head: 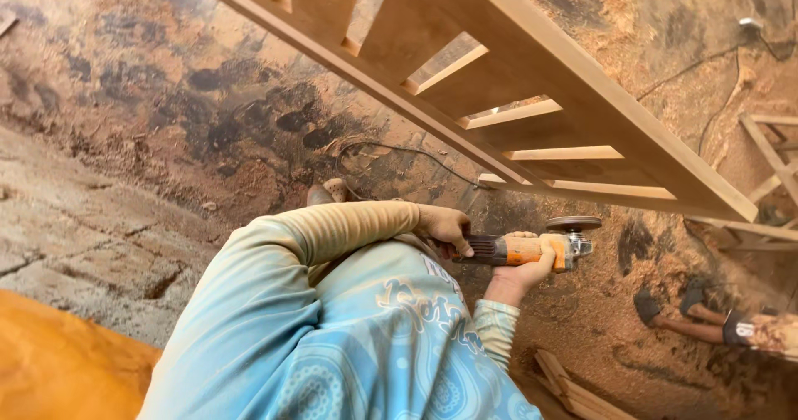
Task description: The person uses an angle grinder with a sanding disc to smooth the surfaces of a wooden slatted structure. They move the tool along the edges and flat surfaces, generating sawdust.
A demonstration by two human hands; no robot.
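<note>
Both my hands hold an orange and black angle grinder [524, 248] level in front of my body. My left hand [445, 229], in a beige sleeve, grips its dark rear end. My right hand [519, 277], in a light blue patterned sleeve, is wrapped under the orange body. The grinder's round disc [573, 223] faces up, just below the lower edge of a long slatted wooden frame [532, 62]. That frame runs diagonally from the top left to the right. Whether the disc touches the wood, I cannot tell.
The floor [208, 121] is dark earth covered in sawdust. A black cable [416, 155] trails across it. Another person's feet in dark sandals [677, 303] stand at the right. Wooden strips [573, 391] lie at the bottom, another wooden frame [773, 150] at far right, an orange surface [58, 362] bottom left.
</note>
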